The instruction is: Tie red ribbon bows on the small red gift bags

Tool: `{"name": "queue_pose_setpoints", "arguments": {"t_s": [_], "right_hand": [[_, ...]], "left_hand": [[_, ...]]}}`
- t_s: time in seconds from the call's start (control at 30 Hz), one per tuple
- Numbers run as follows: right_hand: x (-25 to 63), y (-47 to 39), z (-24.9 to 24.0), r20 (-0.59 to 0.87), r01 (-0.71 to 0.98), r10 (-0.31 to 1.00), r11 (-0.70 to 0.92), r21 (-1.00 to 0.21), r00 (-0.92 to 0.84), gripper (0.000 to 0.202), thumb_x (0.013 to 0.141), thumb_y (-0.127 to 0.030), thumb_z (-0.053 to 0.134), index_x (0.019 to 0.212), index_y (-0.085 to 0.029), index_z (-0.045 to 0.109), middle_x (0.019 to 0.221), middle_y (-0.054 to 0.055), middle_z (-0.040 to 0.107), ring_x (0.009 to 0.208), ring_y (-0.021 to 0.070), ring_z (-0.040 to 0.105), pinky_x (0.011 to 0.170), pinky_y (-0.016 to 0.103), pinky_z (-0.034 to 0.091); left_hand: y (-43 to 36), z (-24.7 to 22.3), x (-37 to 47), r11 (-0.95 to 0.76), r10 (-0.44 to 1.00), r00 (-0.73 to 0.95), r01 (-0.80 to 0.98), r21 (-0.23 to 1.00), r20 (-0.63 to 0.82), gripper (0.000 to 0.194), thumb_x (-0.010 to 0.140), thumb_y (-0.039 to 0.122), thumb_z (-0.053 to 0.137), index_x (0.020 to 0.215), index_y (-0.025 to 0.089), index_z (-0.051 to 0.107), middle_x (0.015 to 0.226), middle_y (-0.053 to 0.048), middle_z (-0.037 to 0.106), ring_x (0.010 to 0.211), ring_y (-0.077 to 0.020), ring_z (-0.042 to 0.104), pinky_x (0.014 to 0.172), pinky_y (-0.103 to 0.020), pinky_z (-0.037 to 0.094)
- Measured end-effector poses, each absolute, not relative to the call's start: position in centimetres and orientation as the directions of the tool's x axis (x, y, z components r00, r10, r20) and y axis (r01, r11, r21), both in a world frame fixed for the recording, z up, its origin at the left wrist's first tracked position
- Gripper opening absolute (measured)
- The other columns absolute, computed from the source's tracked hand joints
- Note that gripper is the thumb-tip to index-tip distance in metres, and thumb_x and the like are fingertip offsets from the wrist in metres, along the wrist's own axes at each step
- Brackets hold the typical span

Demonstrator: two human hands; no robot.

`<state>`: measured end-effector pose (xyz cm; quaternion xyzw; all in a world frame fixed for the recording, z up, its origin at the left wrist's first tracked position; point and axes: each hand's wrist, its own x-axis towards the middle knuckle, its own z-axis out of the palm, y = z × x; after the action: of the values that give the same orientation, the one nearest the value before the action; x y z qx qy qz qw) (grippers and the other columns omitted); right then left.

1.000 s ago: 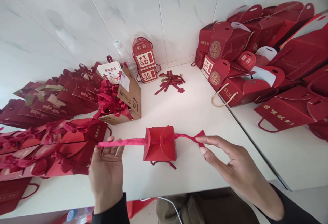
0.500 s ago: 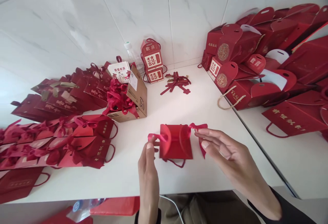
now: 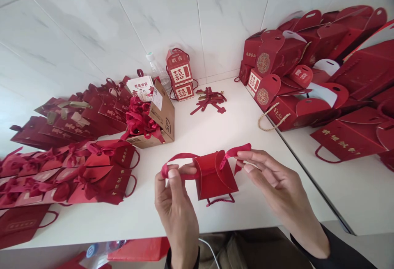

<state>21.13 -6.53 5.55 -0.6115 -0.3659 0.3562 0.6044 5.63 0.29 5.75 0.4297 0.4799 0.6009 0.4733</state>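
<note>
A small red gift box (image 3: 217,182) lies on the white table, its rope handle toward me. Pink-red ribbon (image 3: 184,156) runs through its curved flaps and comes out on both sides. At the box's left, my left hand (image 3: 178,207) pinches the ribbon between thumb and fingers, with a loop rising above it. To the right of the box, my right hand (image 3: 273,187) has its thumb and fingertips closed on the other ribbon end, which arches up from the right flap.
A cardboard box (image 3: 166,117) full of ribbons stands behind left. Rows of ribboned red boxes (image 3: 101,178) lie left, red bags (image 3: 92,113) behind them. Dark red cords (image 3: 211,100) lie near the wall. More red boxes (image 3: 301,109) are piled right.
My left hand has moved left and drawn out a longer loop of ribbon. The red box has turned slightly and shifted right. My right hand has raised its ribbon end a little.
</note>
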Motion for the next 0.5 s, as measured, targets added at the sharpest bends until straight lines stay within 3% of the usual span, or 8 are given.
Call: {"name": "queue_pose_setpoints", "arguments": {"t_s": [0.1,0.23,0.33,0.43,0.5], "right_hand": [[21.0,-6.5,5.6,0.135,0.128,0.893,0.088,-0.988,0.429,0.018,0.102,-0.038,0.065,0.117,-0.037,0.074,0.119,-0.002,0.074,0.115,0.0178,0.071,0.102,0.028,0.058],[20.9,-6.2,5.9,0.214,0.256,0.903,0.122,-0.959,0.372,0.021,0.104,-0.033,0.062,0.122,-0.038,0.072,0.119,-0.002,0.073,0.116,0.0173,0.069,0.096,0.025,0.057],[21.0,-6.0,6.1,0.220,0.281,0.905,0.118,-0.952,0.364,0.021,0.104,-0.033,0.060,0.122,-0.035,0.072,0.117,0.000,0.073,0.113,0.0195,0.070,0.095,0.028,0.059],[21.1,-6.0,6.5,0.211,0.308,0.904,0.095,-0.947,0.372,0.021,0.104,-0.036,0.060,0.119,-0.031,0.074,0.115,0.004,0.073,0.110,0.0229,0.071,0.094,0.033,0.061],[21.1,-6.1,6.7,0.213,0.334,0.906,0.086,-0.939,0.365,0.021,0.104,-0.036,0.059,0.118,-0.032,0.074,0.115,0.005,0.073,0.110,0.0245,0.071,0.093,0.036,0.062]], "left_hand": [[0.5,6.3,5.4,-0.116,0.986,-0.141,-0.220,0.969,0.086,0.024,0.106,0.042,0.052,0.104,0.024,0.067,0.072,0.002,0.073,0.089,-0.0175,0.074,0.094,-0.035,0.056],[0.8,6.9,5.3,-0.093,0.993,-0.087,-0.162,0.982,0.080,0.033,0.106,0.050,0.049,0.115,0.022,0.066,0.067,0.002,0.070,0.072,-0.0167,0.071,0.076,-0.030,0.057],[1.2,7.3,5.4,-0.090,0.996,-0.042,-0.164,0.982,0.085,0.039,0.106,0.053,0.047,0.123,0.023,0.064,0.056,0.006,0.058,0.057,-0.0145,0.061,0.068,-0.029,0.056],[1.6,7.5,5.5,-0.039,0.999,-0.001,-0.189,0.981,0.039,0.040,0.105,0.056,0.048,0.113,0.022,0.068,0.053,0.008,0.040,0.052,-0.0115,0.046,0.063,-0.026,0.052],[1.8,7.5,5.5,-0.021,0.998,0.048,-0.237,0.971,0.033,0.038,0.104,0.053,0.050,0.104,0.021,0.071,0.060,0.006,0.038,0.058,-0.0113,0.042,0.063,-0.024,0.048]]}}
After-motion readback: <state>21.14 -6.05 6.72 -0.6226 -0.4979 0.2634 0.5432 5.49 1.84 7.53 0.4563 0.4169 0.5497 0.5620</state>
